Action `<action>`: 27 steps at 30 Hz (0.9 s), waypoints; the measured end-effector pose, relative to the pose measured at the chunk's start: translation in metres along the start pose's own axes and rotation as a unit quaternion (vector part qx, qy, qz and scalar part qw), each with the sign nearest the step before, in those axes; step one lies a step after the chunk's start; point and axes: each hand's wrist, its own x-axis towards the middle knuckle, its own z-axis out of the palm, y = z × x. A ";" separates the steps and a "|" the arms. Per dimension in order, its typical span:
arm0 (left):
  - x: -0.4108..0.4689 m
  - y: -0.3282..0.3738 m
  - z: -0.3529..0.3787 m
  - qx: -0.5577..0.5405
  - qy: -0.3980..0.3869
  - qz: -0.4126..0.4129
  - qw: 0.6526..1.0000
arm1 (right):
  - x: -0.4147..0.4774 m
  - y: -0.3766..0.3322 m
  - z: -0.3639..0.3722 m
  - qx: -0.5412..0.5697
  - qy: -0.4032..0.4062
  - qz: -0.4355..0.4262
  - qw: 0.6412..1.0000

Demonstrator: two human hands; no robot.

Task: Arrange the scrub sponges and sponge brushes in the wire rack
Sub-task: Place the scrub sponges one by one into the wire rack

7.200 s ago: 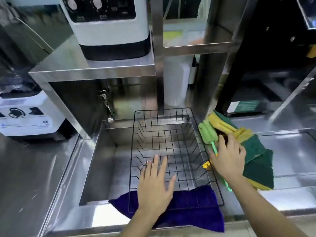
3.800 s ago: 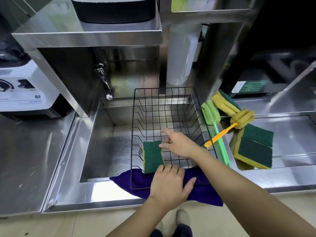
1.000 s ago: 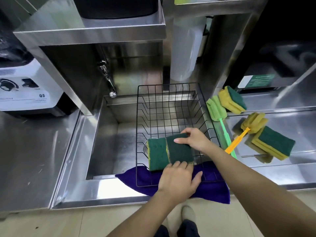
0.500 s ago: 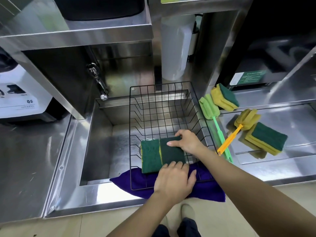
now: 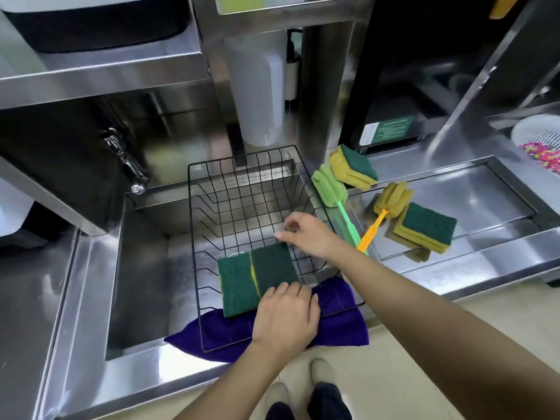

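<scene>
Two scrub sponges (image 5: 257, 278) lie side by side at the wire rack's (image 5: 194, 237) near edge. Your left hand (image 5: 285, 321) rests flat there, fingers spread; your right hand (image 5: 309, 234) hovers loosely open, empty. Lean harder and the rack, overhanging the sink (image 5: 136, 268), could tip.

Nothing here is readable to me: the green-and-white label (image 5: 388, 130) on the dark machine (image 5: 424, 71), up beyond my right hand (image 5: 309, 234), carries print (far too small to make out).
</scene>
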 end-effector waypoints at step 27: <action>0.034 0.049 0.010 -0.009 -0.110 0.064 0.992 | -0.071 0.139 -0.143 -0.231 0.141 0.272 0.923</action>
